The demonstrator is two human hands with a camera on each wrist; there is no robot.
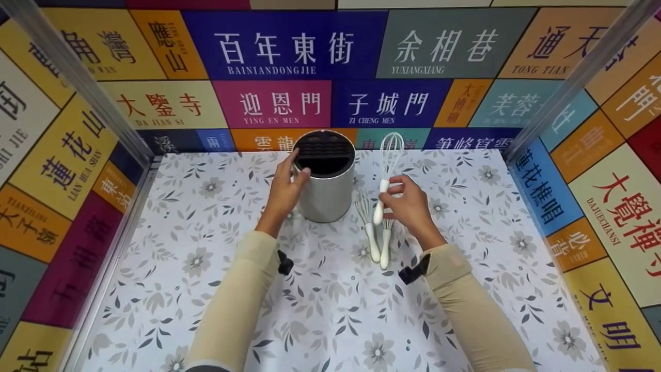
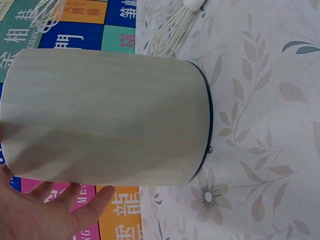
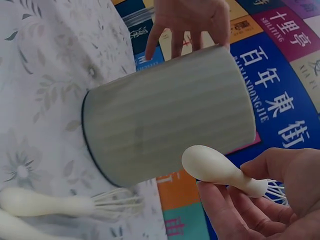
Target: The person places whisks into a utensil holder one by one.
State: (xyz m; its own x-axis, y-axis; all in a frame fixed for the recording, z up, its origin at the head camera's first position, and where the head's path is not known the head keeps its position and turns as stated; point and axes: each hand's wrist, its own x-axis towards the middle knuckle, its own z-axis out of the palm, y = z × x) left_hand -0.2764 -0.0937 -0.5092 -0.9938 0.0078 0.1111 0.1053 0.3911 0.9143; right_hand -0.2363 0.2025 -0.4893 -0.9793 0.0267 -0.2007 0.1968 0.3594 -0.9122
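A white-grey cylindrical utensil holder (image 1: pixel 326 199) with a black slotted insert stands upright towards the back of the table. My left hand (image 1: pixel 286 186) touches its left side and upper rim, thumb at the rim and the other fingers fairly straight, as the right wrist view also shows. To the right of the holder, my right hand (image 1: pixel 408 204) pinches a white whisk (image 1: pixel 379 213) by its handle. That whisk is raised, wires up and handle end down. Below it, two more whisks (image 1: pixel 372 243) lie side by side on the table, wires towards the back.
A floral-patterned cloth (image 1: pixel 330 310) covers the table. Panels with colourful lettering (image 1: pixel 284 46) rise at the back and on both sides, with clear corner posts (image 1: pixel 77 67) between them.
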